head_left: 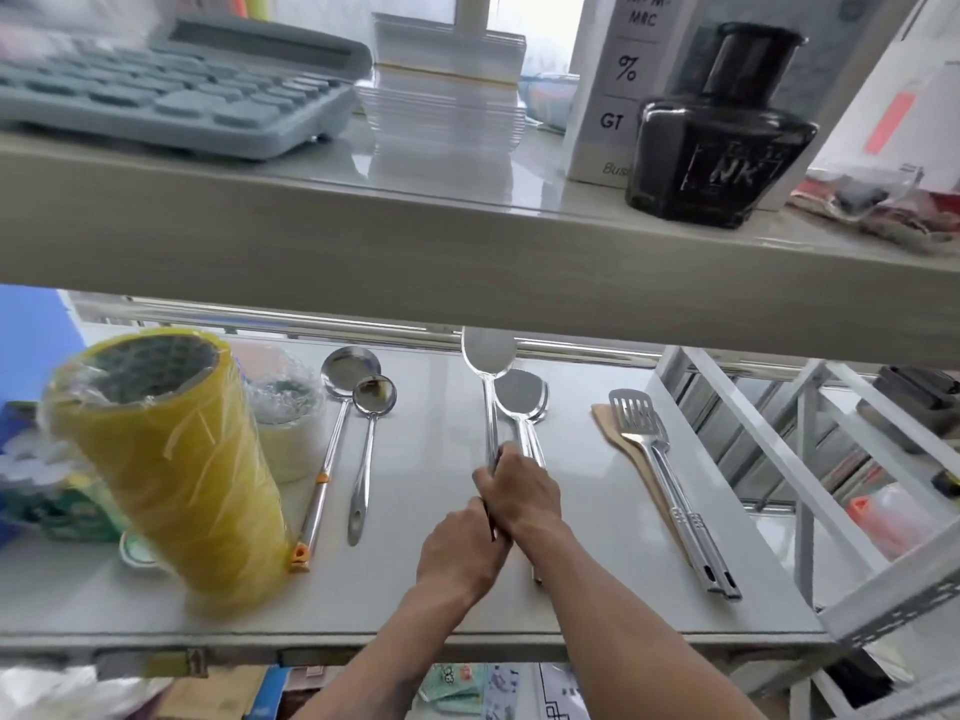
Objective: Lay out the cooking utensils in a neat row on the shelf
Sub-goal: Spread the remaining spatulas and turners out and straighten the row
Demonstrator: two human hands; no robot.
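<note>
Steel utensils lie on the lower white shelf (597, 589). Two ladles, a large ladle (349, 367) and a small ladle (374, 394), rest at the left. At the right lie a slotted turner (636, 415) and a wooden spatula (605, 423) under it. In the middle, a long steel spoon (487, 350) is raised, its bowl near the upper shelf's edge. My right hand (522, 493) and my left hand (462, 550) both grip its handle. A solid steel turner (522, 397) lies just right of the spoon, its handle partly hidden by my right hand.
A tall yellow tape-roll stack (171, 459) and a wrapped whitish roll (285, 428) stand at the left of the shelf. The upper shelf (415, 241) overhangs, holding a calculator (171, 90), a stack of clear plastic lids (447, 90) and an ink bottle (722, 142). White metal racking (810, 491) stands at right.
</note>
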